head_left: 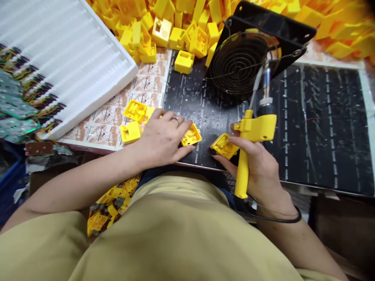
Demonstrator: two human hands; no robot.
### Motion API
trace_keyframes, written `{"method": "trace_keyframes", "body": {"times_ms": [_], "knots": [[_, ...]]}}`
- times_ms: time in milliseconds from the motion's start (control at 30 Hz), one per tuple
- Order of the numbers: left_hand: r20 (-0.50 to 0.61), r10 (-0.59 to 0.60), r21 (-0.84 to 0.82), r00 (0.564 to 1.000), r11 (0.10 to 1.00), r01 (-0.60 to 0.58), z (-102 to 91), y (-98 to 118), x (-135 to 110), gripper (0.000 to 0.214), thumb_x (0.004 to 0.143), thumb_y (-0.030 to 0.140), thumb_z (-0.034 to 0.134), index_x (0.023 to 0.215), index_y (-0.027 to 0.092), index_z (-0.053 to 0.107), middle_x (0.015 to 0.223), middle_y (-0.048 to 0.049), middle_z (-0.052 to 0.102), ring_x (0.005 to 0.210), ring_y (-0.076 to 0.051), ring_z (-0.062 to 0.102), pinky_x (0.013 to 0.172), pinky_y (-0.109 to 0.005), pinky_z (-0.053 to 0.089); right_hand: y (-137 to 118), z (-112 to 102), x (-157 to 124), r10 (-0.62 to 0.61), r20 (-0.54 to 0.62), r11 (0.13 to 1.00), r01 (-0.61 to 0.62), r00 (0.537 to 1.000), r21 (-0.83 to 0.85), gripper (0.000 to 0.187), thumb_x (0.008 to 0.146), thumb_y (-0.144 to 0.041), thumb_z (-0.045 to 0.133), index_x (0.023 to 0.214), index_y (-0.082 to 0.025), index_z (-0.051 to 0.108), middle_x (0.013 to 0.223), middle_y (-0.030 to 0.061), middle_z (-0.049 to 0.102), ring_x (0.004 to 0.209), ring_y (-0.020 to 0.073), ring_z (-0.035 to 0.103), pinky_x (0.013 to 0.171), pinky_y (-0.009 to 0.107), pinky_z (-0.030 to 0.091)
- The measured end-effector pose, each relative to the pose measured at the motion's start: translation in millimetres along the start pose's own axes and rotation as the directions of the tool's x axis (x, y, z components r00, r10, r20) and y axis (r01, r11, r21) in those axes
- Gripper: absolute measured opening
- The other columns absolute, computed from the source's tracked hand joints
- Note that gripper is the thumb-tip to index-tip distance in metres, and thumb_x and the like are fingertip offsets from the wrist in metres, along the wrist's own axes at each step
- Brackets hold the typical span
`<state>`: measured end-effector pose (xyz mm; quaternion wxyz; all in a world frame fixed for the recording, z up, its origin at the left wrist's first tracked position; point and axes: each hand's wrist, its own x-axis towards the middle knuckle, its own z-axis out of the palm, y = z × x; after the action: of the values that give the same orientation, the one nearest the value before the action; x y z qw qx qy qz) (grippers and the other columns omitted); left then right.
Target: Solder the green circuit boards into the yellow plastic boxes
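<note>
My left hand, with a ring on one finger, rests palm down over several yellow plastic housings. Its thumb and index finger lie on either side of one open housing, partly hidden under the hand. Left of the fingers are an open housing half and a closed-sided one. A yellow soldering gun is held in my right hand, its metal tip pointing away from me. The same hand also has an open yellow housing between thumb and fingers, close to the bench's front edge.
A black fan stands tilted behind the soldering gun. Yellow housings are heaped along the back. At left, a white foam tray sits beside green circuit boards with wires. More yellow parts lie below the bench edge.
</note>
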<state>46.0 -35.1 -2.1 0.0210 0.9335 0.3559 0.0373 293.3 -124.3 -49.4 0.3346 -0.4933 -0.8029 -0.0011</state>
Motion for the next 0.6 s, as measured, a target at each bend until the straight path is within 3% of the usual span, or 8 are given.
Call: {"method": "trace_keyframes", "body": {"times_ms": [100,200,333,467,600], "knots": [[-0.033,0.12,-0.052,0.992,0.991,-0.122,9.7,9.9,-1.3,0.049,0.096,0.044,0.05,0.128,0.008,0.062,0.107,-0.0131,0.075,0.101,-0.03,0.065,0.098,-0.047,0.042,4.8,4.6,-4.4,-0.016,0.044,0.995,0.012,0.999,0.102,0.07,0.086,-0.019,0.077,0.145,-0.029,0.041,0.117,0.0051,0.068,0.101,0.0214,0.069,0.083,0.032,0.058],[-0.073,0.178,-0.059,0.981,0.981,-0.183,11.8,8.7,-8.7,0.049,0.1,0.044,0.047,0.136,0.011,0.056,0.128,-0.0124,0.069,0.112,-0.027,0.063,0.105,-0.045,0.038,9.6,4.8,-2.6,-0.063,0.115,0.986,0.044,0.991,0.158,0.067,0.089,-0.017,0.073,0.146,-0.031,0.041,0.112,0.0024,0.069,0.098,0.0203,0.07,0.08,0.032,0.059],[-0.063,0.07,0.028,0.996,0.997,-0.068,5.4,-24.0,-26.4,0.067,0.099,0.058,0.043,0.151,0.016,0.039,0.157,-0.0171,0.044,0.141,-0.033,0.043,0.116,-0.054,0.028,8.6,1.9,11.9,-0.149,0.091,0.982,0.137,0.985,0.127,0.072,0.085,-0.027,0.079,0.146,-0.025,0.041,0.123,0.0098,0.067,0.109,0.0266,0.067,0.09,0.041,0.058],[0.045,-0.043,0.075,0.998,0.996,0.04,-3.1,-63.3,-27.8,0.055,0.101,0.05,0.039,0.144,0.017,0.049,0.142,-0.016,0.059,0.128,-0.035,0.053,0.109,-0.057,0.036,-0.9,14.8,28.8,-0.241,0.078,0.968,0.234,0.967,0.086,0.06,0.086,-0.035,0.078,0.136,-0.022,0.048,0.112,0.0078,0.07,0.102,0.025,0.069,0.094,0.041,0.057],[0.029,-0.005,-0.207,1.0,0.978,0.011,-12.6,-59.8,-6.5,0.053,0.104,0.046,0.028,0.144,0.017,0.046,0.116,-0.0094,0.072,0.104,-0.024,0.065,0.102,-0.046,0.044,-4.7,28.2,37.5,-0.237,0.038,0.971,0.236,0.971,0.036,0.045,0.092,-0.024,0.071,0.132,-0.023,0.05,0.108,0.0043,0.071,0.089,0.0171,0.07,0.082,0.028,0.057]]}}
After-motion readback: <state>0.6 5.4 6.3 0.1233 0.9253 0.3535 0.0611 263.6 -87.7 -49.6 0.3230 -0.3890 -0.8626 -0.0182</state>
